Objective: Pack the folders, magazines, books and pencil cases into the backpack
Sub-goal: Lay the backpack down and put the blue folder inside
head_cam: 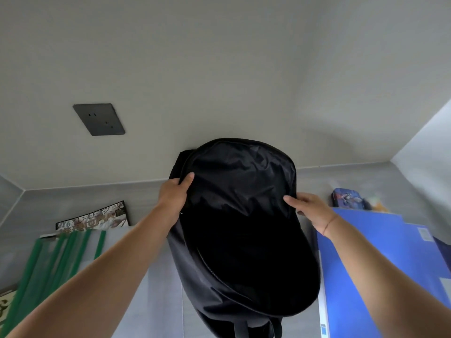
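A black backpack stands on the grey table, leaning on the wall, its main compartment unzipped and dark inside. My left hand grips the left rim of the opening. My right hand holds the right rim, thumb on the fabric. Blue folders lie to the right. Behind them sits a blue pencil case. Left of the bag lie clear folders with green spines and a magazine with printed characters.
The grey table runs to a pale wall with a dark socket plate. Another book or magazine edge shows at the far left. A side wall closes the right corner.
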`<action>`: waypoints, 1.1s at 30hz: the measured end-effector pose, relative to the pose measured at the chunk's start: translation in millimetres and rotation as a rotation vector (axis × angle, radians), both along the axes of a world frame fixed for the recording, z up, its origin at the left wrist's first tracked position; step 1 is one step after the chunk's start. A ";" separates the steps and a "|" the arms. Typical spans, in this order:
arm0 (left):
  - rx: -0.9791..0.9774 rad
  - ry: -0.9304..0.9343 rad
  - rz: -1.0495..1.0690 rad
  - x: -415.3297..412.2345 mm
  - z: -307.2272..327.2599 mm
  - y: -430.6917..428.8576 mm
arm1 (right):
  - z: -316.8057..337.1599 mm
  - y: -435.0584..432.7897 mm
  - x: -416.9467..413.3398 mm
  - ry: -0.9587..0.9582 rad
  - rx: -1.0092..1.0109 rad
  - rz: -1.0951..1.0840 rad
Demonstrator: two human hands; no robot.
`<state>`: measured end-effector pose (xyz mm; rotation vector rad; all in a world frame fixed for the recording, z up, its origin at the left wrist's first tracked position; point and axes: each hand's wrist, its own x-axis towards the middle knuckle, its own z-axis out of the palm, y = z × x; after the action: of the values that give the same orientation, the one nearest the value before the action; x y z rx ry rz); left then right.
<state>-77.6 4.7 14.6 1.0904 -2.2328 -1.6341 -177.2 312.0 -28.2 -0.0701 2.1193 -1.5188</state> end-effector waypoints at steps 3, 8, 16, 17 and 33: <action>-0.066 -0.031 0.025 -5.4 -6.9 -3.8 | -2.0 -1.1 -9.6 -0.004 0.004 -0.076; -0.236 -0.199 -0.001 -10.4 -16.2 -7.0 | 2.6 -23.1 -31.0 -0.020 0.046 -0.267; -0.368 -0.336 -0.090 1.0 -39.1 -8.1 | -12.4 -43.4 -28.6 0.097 0.513 -0.288; -0.395 -0.294 -0.075 2.1 -39.6 -7.5 | -11.3 -44.3 -26.7 0.133 0.523 -0.284; -1.301 -0.333 -0.815 2.2 -47.3 64.5 | -19.1 -45.3 56.6 0.671 0.710 0.260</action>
<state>-75.4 69.2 -32.7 0.0544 -3.2118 0.2428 -120.6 266.8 -47.2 -0.6404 2.9053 -0.5572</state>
